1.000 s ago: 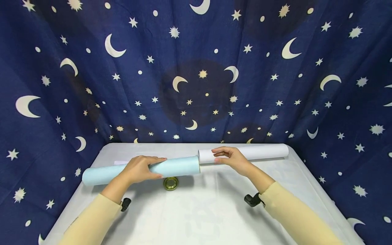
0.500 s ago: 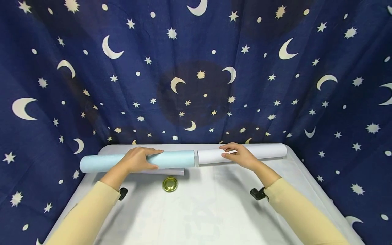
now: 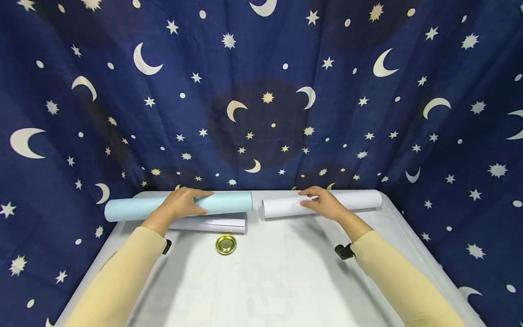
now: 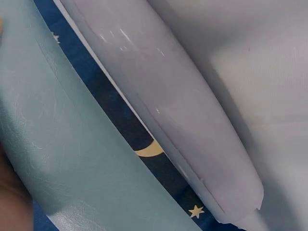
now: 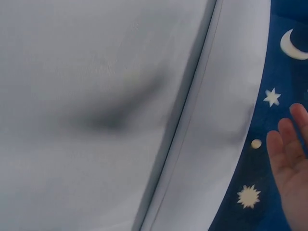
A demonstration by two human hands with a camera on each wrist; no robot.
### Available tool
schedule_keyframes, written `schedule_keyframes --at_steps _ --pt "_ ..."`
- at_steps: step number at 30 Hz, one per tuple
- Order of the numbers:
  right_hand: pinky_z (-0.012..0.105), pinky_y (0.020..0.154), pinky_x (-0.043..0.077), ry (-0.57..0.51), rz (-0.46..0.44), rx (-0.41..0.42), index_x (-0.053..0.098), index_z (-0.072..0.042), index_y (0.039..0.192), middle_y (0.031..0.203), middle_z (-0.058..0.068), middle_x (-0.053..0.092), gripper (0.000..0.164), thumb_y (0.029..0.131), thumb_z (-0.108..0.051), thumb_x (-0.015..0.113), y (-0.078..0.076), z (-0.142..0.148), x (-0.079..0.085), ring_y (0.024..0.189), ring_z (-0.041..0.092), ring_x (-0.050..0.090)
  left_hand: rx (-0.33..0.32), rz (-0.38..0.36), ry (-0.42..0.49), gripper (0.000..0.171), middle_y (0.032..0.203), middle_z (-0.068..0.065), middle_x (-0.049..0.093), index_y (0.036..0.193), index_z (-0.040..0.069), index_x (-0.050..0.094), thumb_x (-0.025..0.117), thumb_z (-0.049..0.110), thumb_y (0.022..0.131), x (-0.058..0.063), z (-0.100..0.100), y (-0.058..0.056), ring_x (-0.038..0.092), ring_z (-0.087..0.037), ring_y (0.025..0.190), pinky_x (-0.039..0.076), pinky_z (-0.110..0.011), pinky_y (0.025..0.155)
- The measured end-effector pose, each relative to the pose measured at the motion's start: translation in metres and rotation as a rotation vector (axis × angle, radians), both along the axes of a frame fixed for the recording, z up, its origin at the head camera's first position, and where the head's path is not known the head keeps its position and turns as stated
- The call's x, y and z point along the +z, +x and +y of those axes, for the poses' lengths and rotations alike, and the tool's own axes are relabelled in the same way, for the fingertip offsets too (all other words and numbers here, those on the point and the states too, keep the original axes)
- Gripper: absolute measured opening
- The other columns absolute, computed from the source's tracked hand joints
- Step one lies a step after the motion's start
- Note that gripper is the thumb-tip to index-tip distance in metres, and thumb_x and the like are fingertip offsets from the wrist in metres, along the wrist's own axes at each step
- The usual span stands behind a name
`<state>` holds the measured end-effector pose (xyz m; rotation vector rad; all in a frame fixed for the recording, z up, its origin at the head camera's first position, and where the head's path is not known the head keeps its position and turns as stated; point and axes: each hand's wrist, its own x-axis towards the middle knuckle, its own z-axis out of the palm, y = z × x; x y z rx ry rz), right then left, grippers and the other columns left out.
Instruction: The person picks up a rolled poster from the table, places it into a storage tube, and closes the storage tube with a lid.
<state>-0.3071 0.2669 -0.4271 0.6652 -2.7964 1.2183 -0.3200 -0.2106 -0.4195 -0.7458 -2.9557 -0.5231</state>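
My left hand (image 3: 180, 202) grips a light blue roll (image 3: 229, 202) from above, thumb on the near side and fingers over the top. Behind the table's far part, in the left wrist view, the blue roll (image 4: 62, 130) runs alongside a glossy pale lilac roll (image 4: 178, 110), with a strip of curtain between them. That pale roll (image 3: 224, 224) lies on the table just in front of the blue one. Over the white roll (image 3: 282, 206) at the right hovers my right hand (image 3: 324, 202), its fingers loosely bent. In the right wrist view its fingers (image 5: 286, 149) are spread beside the white roll (image 5: 216, 110), around nothing.
A small round gold dish (image 3: 226, 244) lies on the white table (image 3: 261, 281) in front of the rolls. Dark blue curtains (image 3: 261, 122) with moons and stars enclose the table's back and sides.
My left hand has moved the blue roll back and slightly left, uncovering the pale roll and the gold dish. My right hand has shifted right along the white roll.
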Motion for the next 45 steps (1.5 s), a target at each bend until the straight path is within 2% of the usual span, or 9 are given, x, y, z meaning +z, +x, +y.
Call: schedule_keyframes --at_steps 3,11,18,26,33,38,45 --pt "0.054 0.1 0.048 0.008 0.005 -0.019 0.068 -0.003 0.126 0.126 0.019 0.061 0.035 0.094 -0.016 0.072 -0.007 0.003 -0.001 0.123 0.044 0.052 0.006 0.003 -0.015 0.069 0.125 -0.009 0.069 0.136 0.03 0.065 0.088 0.044 0.073 -0.002 -0.002 -0.005 0.066 -0.028 0.11 0.027 -0.059 0.111" --pt "0.058 0.106 0.041 0.037 -0.002 -0.075 0.066 0.0 0.127 0.132 0.023 0.058 0.037 0.093 -0.014 0.072 -0.014 0.012 -0.003 0.129 0.045 0.048 0.026 -0.056 -0.034 0.069 0.13 -0.01 0.067 0.139 0.031 0.062 0.087 0.045 0.075 -0.007 0.002 -0.012 0.063 -0.031 0.117 0.016 -0.069 0.112" --pt "0.059 0.106 0.04 0.066 0.03 -0.099 0.067 0.002 0.125 0.129 0.027 0.059 0.037 0.092 -0.014 0.073 -0.019 0.019 -0.014 0.125 0.044 0.052 0.053 -0.086 -0.04 0.069 0.134 -0.01 0.064 0.139 0.033 0.062 0.087 0.044 0.075 -0.016 0.007 -0.018 0.062 -0.031 0.115 0.027 -0.069 0.104" --pt "0.056 0.108 0.039 0.076 0.049 -0.106 0.067 0.002 0.125 0.13 0.026 0.061 0.041 0.089 -0.014 0.077 -0.026 0.03 -0.023 0.126 0.043 0.052 0.051 -0.131 -0.043 0.069 0.14 -0.013 0.059 0.14 0.031 0.06 0.087 0.041 0.077 -0.025 0.013 -0.024 0.057 -0.035 0.124 0.046 -0.057 0.099" --pt "0.058 0.109 0.037 0.085 0.05 -0.08 0.065 0.004 0.127 0.131 0.026 0.06 0.047 0.086 -0.013 0.08 -0.025 0.036 -0.029 0.128 0.045 0.05 0.048 -0.147 -0.016 0.07 0.141 -0.015 0.058 0.141 0.03 0.06 0.087 0.039 0.077 -0.035 0.017 -0.028 0.057 -0.036 0.124 0.047 -0.056 0.1" --pt "0.059 0.109 0.036 0.146 0.07 -0.096 0.065 0.002 0.128 0.134 0.026 0.058 0.048 0.086 -0.015 0.079 -0.025 0.039 -0.028 0.128 0.045 0.048 0.049 -0.157 0.009 0.07 0.141 -0.013 0.058 0.141 0.031 0.06 0.087 0.037 0.077 -0.041 0.019 -0.028 0.057 -0.036 0.124 0.047 -0.055 0.1" --pt "0.065 0.113 0.024 0.198 0.031 -0.118 0.063 -0.002 0.133 0.143 0.027 0.05 0.053 0.087 -0.022 0.079 -0.027 0.043 -0.028 0.138 0.049 0.033 0.05 -0.154 0.023 0.07 0.143 -0.011 0.057 0.142 0.028 0.059 0.086 0.039 0.079 -0.044 0.02 -0.029 0.052 -0.037 0.13 0.041 -0.056 0.106"
